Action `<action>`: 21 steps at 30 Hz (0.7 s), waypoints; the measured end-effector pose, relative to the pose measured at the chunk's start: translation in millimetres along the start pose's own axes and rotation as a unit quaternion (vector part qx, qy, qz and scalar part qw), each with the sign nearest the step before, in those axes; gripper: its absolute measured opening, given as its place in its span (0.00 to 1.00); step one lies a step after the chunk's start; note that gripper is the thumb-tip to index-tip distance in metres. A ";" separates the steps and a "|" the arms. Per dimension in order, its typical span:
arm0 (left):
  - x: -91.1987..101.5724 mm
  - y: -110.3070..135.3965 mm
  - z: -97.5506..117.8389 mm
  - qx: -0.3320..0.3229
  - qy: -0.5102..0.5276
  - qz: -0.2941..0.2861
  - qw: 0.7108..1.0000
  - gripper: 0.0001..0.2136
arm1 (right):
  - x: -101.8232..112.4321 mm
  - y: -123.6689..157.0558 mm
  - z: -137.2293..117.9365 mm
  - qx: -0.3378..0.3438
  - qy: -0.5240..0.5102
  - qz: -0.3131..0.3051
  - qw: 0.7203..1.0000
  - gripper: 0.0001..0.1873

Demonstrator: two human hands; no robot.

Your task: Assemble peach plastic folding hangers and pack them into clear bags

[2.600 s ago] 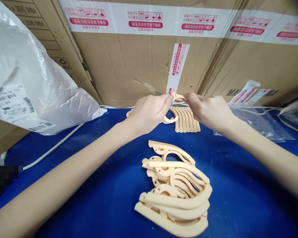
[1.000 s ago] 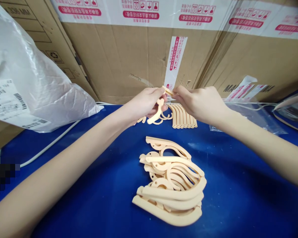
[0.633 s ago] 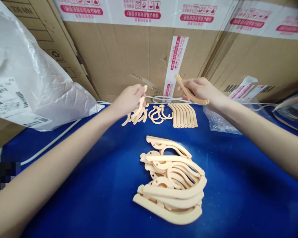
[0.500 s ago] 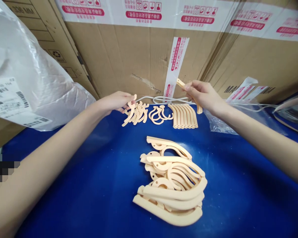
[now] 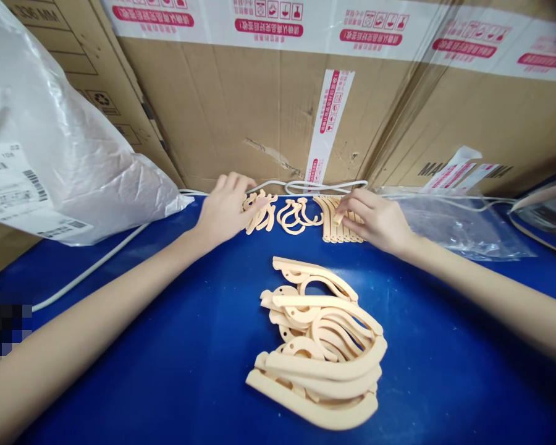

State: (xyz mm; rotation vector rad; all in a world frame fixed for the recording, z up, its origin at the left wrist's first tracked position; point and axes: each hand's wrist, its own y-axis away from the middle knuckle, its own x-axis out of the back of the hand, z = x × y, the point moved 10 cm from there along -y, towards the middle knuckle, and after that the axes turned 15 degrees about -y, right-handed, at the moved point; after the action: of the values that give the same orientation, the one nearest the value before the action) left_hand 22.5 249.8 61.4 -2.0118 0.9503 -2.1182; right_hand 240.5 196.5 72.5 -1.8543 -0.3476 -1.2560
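At the back of the blue table, my left hand (image 5: 226,209) reaches over a loose pile of curved cream hanger arms (image 5: 265,216). Its fingers are bent and their tips partly hidden, so what they grip does not show. My right hand (image 5: 373,219) pinches a cream hanger arm (image 5: 338,218), of which only an end shows, above a neat row of similar arms (image 5: 330,230). Between the hands lie several cream hooks (image 5: 294,216). Nearer to me is a heap of folded cream hangers (image 5: 324,364).
Cardboard boxes (image 5: 241,111) stand along the back edge. A white plastic parcel (image 5: 74,142) leans at the left. To the right lies a clear plastic bag (image 5: 463,228). A white cable (image 5: 324,184) runs behind the pieces and another stretch (image 5: 92,266) crosses the left side.
My right hand has come down and left with the hanger arm, onto the row. My left hand has shifted slightly right over the loose pile; the curved piece it held is out of sight.
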 end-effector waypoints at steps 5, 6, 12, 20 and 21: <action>-27.9 11.0 42.1 -0.159 0.059 -0.105 0.980 0.26 | -9.1 -1.1 0.4 0.019 0.023 -0.011 0.999 0.11; -34.0 12.3 42.1 -0.153 0.048 -0.128 0.979 0.26 | -10.2 -1.8 0.5 0.022 0.027 -0.011 0.999 0.12; -45.3 13.6 34.1 -0.114 0.015 -0.164 0.980 0.24 | -13.2 -1.5 -3.0 0.037 -0.011 -0.008 0.999 0.09; -40.1 14.9 34.1 -0.096 0.003 -0.156 0.983 0.24 | -18.2 -1.0 1.2 -0.025 -0.078 -0.048 0.995 0.11; -36.3 14.3 39.2 -0.108 0.002 -0.145 0.984 0.25 | -19.2 -1.3 0.6 -0.026 -0.076 -0.054 0.995 0.11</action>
State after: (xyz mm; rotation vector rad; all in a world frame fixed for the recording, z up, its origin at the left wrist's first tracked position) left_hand 58.7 239.8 20.8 -2.3819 0.9788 -2.2447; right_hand 231.2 202.0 56.5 -2.0040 -0.5090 -1.2075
